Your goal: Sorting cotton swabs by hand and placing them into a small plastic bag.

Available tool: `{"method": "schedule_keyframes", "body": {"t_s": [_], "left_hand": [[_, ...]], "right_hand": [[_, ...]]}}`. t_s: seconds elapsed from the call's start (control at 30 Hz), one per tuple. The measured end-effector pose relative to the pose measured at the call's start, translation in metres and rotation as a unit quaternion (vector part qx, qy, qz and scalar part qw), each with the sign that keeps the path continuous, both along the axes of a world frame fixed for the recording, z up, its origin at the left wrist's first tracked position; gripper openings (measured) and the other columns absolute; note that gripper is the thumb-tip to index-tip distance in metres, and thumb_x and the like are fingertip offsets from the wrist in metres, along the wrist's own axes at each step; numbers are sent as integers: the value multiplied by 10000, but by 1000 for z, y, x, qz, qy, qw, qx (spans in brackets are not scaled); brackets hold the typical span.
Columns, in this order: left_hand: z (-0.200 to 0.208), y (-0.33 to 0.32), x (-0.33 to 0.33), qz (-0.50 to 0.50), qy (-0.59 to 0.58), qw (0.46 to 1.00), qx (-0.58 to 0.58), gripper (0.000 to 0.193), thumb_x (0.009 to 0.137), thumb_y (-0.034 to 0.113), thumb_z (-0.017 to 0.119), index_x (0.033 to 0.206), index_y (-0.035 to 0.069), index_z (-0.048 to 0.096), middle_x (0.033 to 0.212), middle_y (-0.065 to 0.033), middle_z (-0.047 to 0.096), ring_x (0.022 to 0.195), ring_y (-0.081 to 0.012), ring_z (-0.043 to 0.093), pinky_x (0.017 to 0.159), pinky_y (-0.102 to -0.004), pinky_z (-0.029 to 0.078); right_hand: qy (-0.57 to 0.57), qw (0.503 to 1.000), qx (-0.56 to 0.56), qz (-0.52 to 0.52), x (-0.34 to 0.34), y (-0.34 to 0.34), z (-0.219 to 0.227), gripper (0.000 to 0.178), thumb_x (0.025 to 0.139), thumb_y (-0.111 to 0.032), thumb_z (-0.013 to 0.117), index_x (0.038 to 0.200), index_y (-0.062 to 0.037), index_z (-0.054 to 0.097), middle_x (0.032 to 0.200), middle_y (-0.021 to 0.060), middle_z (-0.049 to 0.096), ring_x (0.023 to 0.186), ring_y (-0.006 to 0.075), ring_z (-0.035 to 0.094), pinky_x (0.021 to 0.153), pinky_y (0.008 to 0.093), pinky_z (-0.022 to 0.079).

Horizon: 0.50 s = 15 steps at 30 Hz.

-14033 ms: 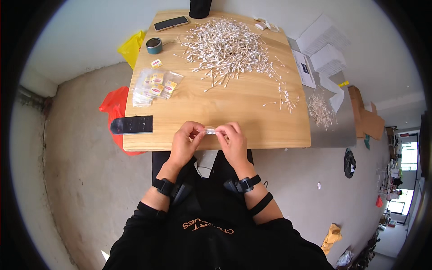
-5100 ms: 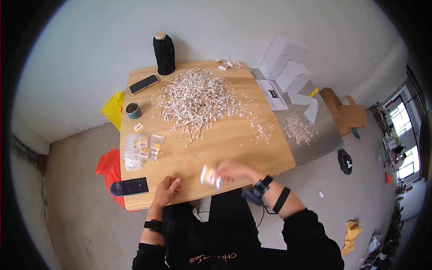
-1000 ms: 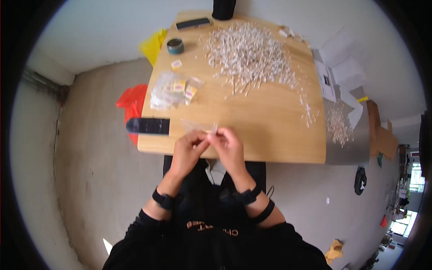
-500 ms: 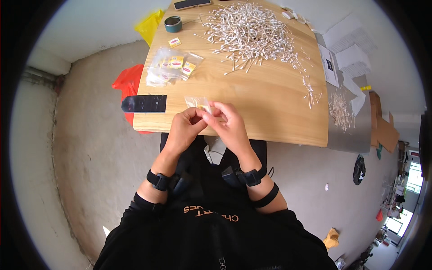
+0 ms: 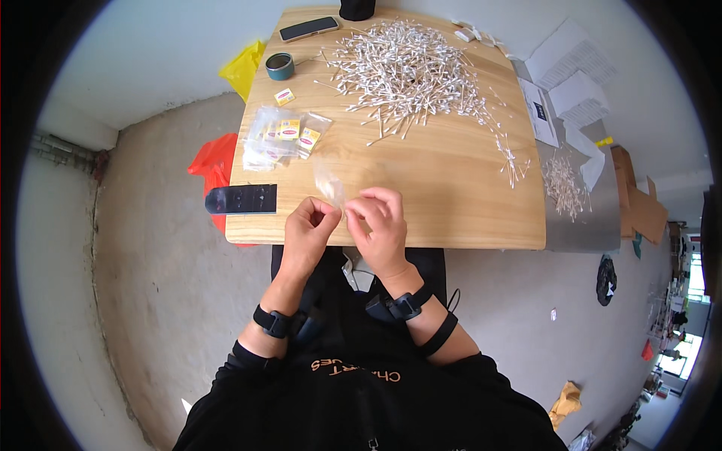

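Pinching a small clear plastic bag (image 5: 329, 185) between both hands at the table's near edge.
Left hand (image 5: 310, 228) and right hand (image 5: 381, 220) close fingertips on the bag's lower end above the wooden table (image 5: 451, 188); filled packets (image 5: 280, 137) lie far left, cotton swabs (image 5: 406, 68) heaped beyond.

At the top edge of the frame a dark cylinder (image 5: 357, 9) is cut off, only its base showing. The small clear bag (image 5: 329, 183) pinched between the left hand (image 5: 310, 229) and right hand (image 5: 382, 223) is blurred; its contents, perhaps swabs, cannot be made out.
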<state>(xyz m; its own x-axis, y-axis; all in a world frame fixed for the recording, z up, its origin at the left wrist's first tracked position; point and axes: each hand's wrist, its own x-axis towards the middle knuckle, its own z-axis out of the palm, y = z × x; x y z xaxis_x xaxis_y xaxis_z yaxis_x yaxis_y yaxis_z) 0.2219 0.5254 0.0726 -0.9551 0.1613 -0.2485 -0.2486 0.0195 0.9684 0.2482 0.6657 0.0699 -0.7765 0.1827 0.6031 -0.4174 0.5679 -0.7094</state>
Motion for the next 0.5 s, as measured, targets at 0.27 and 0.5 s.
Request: {"method": "schedule_keyframes", "body": {"t_s": [0.27, 0.5], "left_hand": [[14, 12, 7, 7, 184, 973, -138, 141, 803, 63, 696, 796, -6, 573, 724, -65, 599, 662, -134, 587, 619, -273, 479], [26, 17, 6, -5, 345, 907, -242, 146, 722, 33, 725, 766, 20, 586, 718, -91, 573, 609, -239, 579, 571, -331, 477]], "right_hand": [[-84, 996, 4, 38, 0, 0, 5, 144, 843, -13, 642, 970, -80, 649, 974, 82, 568, 766, 232, 643, 629, 319, 541], [-213, 954, -200, 69, 2, -1, 3, 135, 925, -37, 582, 1042, -14, 644, 926, 87, 646, 806, 166, 651, 688, 282, 523]]}}
